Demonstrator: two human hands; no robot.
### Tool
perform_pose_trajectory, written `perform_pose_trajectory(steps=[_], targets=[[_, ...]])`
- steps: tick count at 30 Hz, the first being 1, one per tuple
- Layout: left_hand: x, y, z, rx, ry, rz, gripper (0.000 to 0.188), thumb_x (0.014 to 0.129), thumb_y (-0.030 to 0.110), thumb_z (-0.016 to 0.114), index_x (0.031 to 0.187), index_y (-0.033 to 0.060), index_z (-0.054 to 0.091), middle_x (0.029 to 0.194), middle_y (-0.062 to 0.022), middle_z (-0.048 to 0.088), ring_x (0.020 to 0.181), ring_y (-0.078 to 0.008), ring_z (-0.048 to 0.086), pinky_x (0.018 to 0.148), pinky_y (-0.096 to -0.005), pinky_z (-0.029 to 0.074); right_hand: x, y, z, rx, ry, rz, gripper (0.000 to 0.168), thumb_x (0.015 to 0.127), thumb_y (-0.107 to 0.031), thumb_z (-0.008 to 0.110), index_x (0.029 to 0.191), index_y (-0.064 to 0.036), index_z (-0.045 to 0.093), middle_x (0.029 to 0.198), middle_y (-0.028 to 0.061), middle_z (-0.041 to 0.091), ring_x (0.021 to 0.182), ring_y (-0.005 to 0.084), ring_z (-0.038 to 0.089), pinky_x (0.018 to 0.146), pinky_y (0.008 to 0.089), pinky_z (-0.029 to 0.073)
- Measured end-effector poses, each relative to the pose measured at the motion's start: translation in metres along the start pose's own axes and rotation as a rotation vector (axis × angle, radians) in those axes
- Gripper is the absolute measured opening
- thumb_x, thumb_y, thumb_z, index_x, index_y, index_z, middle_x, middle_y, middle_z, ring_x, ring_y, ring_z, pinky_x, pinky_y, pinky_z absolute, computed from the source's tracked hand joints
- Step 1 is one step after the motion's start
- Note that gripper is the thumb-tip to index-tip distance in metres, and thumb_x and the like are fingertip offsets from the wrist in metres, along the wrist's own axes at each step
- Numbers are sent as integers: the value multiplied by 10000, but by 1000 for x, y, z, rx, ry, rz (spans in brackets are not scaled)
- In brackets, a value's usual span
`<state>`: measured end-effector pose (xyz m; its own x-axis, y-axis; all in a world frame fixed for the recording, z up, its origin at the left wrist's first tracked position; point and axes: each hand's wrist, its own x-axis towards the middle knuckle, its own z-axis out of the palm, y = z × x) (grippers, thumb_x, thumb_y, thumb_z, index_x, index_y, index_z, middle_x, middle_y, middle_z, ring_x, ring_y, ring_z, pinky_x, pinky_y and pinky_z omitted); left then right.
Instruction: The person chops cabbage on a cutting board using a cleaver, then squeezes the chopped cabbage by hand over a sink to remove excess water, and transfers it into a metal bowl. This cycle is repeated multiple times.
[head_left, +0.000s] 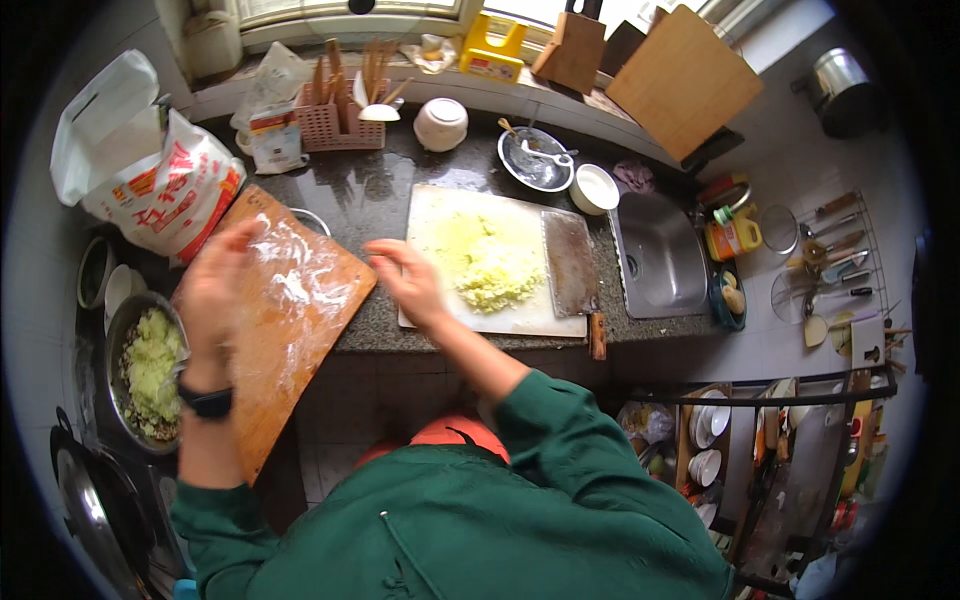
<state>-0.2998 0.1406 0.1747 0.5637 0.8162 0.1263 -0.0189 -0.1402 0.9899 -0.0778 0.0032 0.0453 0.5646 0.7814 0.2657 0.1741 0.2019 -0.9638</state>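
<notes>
My left hand (215, 289), blurred, is over a flour-dusted wooden board (300, 322); its finger shape is hard to make out. A dark watch (204, 401) sits on that wrist. My right hand (411, 283) has its fingers apart, with nothing seen in it, between the wooden board's right corner and a white cutting board (442, 217). Chopped pale green vegetable (495, 274) lies heaped on the white board. Beside the heap rests a cleaver (570, 262), its wooden handle past the board's front edge. At far left, a metal bowl (114, 379) holds more chopped vegetable over a darker mixture.
A bag with red printing (176, 191) stands behind the wooden board. At the back are a pink utensil basket (322, 136), an upturned pot (441, 126), a metal basin (536, 176) with utensils, and a white bowl (595, 189). A sink (664, 262) lies to the right.
</notes>
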Motion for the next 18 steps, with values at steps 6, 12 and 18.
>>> perform_pose_trajectory(steps=[6, 12, 18], targets=[[-18, -132, 217, 529, -377, 302, 1058, 748, 498, 856, 1557, 65, 329, 1482, -284, 433, 1394, -433, 401, 1172, -529, 319, -40, 28, -191, -600, 242, 9, 310, 934, -208, 691, 1190, -34, 694, 1288, 175, 652, 1243, 322, 580, 1071, 412, 446], [-29, -182, 293, 900, -459, 376, 1390, 580, 670, 873, 1632, 173, 113, 1613, -296, 169, 1488, -530, 165, 1176, -686, 181, -30, 66, -228, -872, 137, -9, 469, 938, -377, 677, 1319, -105, 655, 1411, 216, 550, 1339, 413, 463, 1135, 496, 348], [-8, -201, 324, 759, -342, 410, 1144, 714, 385, 891, 1598, 138, 207, 1539, -299, 326, 1452, -485, 310, 1184, -589, 283, -18, 100, -213, -829, 161, -39, 501, 946, -408, 646, 1355, -117, 643, 1438, 245, 506, 1344, 435, 439, 1140, 528, 330]])
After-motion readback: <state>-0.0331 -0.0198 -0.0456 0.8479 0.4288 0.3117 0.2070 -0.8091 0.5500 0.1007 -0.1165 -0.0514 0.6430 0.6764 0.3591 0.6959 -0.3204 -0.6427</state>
